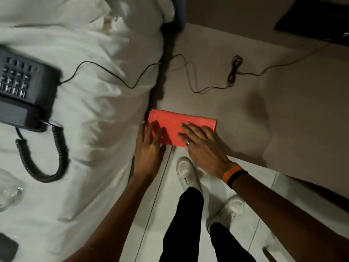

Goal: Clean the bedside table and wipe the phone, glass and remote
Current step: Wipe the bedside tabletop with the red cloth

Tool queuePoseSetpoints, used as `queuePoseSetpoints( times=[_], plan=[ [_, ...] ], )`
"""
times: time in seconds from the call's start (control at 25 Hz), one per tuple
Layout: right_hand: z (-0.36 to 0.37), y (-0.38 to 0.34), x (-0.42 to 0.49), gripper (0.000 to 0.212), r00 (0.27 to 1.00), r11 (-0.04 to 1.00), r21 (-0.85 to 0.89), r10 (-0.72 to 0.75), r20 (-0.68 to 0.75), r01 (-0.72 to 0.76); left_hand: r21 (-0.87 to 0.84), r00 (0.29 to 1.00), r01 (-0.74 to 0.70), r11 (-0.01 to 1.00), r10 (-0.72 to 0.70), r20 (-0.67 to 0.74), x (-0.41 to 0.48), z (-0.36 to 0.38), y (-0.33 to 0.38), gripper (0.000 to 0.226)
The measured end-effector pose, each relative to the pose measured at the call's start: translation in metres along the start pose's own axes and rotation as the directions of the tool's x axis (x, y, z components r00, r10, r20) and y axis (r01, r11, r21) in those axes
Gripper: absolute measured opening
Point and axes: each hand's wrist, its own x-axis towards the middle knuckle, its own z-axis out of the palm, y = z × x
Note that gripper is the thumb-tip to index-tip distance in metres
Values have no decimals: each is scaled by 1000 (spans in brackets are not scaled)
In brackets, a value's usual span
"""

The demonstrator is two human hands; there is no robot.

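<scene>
A folded red cloth (173, 122) lies flat on the beige bedside table (283, 110), at its near left corner. My left hand (150, 146) rests flat on the cloth's left end, fingers spread. My right hand (203, 146), with a ring and an orange wristband, presses flat on the cloth's right part. The black phone (24, 87) sits on the white bed at the left, its coiled cord looping below it. A clear glass (9, 195) lies at the bed's left edge. A dark object at the bottom left corner (7, 248) may be the remote.
The phone's thin black cable (234, 70) trails from the bed across the table top, with a bundled loop. A dark flat object (313, 17) stands at the table's far right. My white shoes (186, 173) stand on the pale tiled floor between bed (94, 129) and table.
</scene>
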Motion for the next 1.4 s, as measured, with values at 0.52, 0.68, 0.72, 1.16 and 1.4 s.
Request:
queuePoseSetpoints(
  times=[0.52,0.68,0.72,1.16,1.4],
  plan=[
    [-30,135,108,75,978,992,-81,81,-194,-99,-19,963,-266,964,266,44,189,7,31,52],
    [-62,192,152,69,961,983,84,179,-210,-165,4,948,-316,949,316,45,279,-9,58,50],
    [-67,200,158,68,958,979,93,198,-209,-182,11,945,-323,946,322,60,292,-11,61,51],
    [-31,170,60,59,970,980,171,135,-204,-101,71,922,-382,922,385,-37,187,11,88,47],
    [32,118,-75,51,983,981,189,66,-174,-33,37,868,-493,869,494,-50,44,46,87,61]
  ],
)
